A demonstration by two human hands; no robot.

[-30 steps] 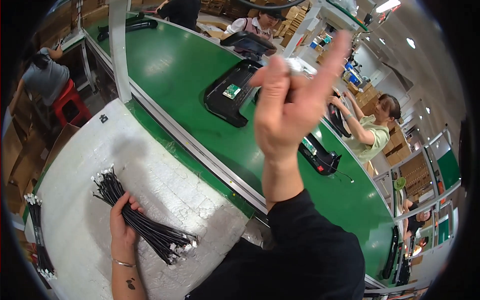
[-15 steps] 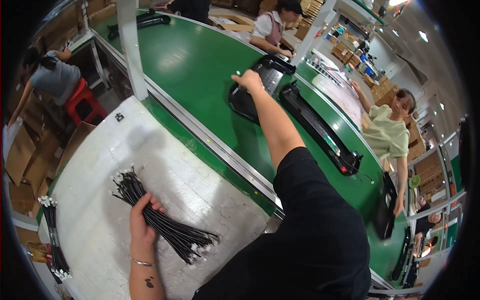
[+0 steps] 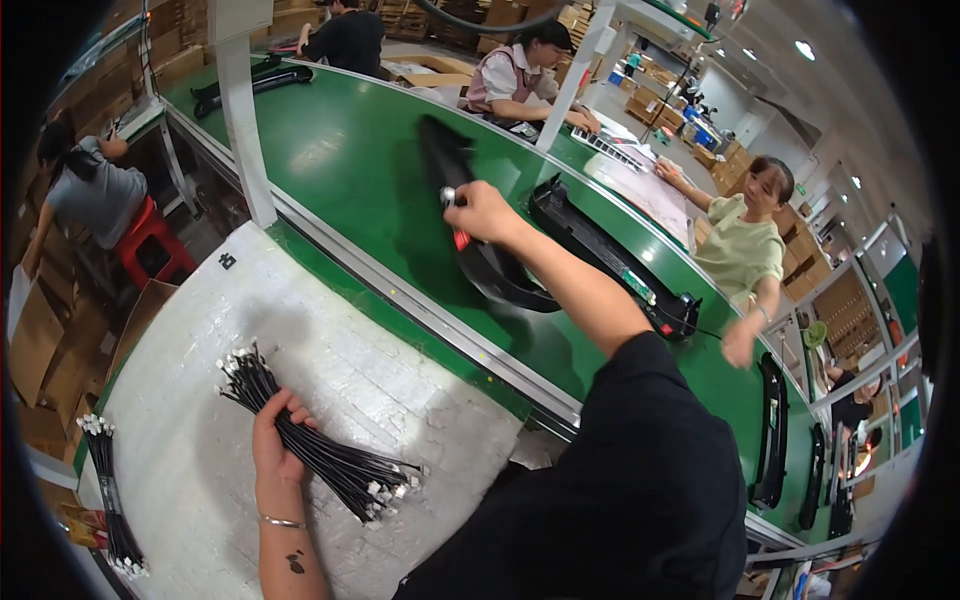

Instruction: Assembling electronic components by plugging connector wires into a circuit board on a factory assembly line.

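My left hand (image 3: 281,436) is wrapped round a bundle of black cables (image 3: 345,460) with white connectors at both ends, resting on a white padded work surface (image 3: 180,350). Stretched out over the green conveyor belt (image 3: 345,140), my right hand (image 3: 487,212) grips a long black plastic housing (image 3: 500,275), which is tilted up and partly blurred. A red part shows on the housing below my fingers. By my right fingertips is a small whitish thing I cannot make out. Another black housing (image 3: 590,240) with a green circuit board lies to the right, partly behind my forearm.
A second cable bundle (image 3: 108,490) lies at the work surface's left edge. A metal rail (image 3: 400,290) and a white post (image 3: 240,130) stand between it and the belt. Across the belt a co-worker's hand (image 3: 740,340) reaches over; more housings (image 3: 770,430) lie at right.
The housing under my right hand has turned from lying flat to tilted up, and its far end swung left. The co-worker's hand at right has left a housing. My left hand keeps its hold.
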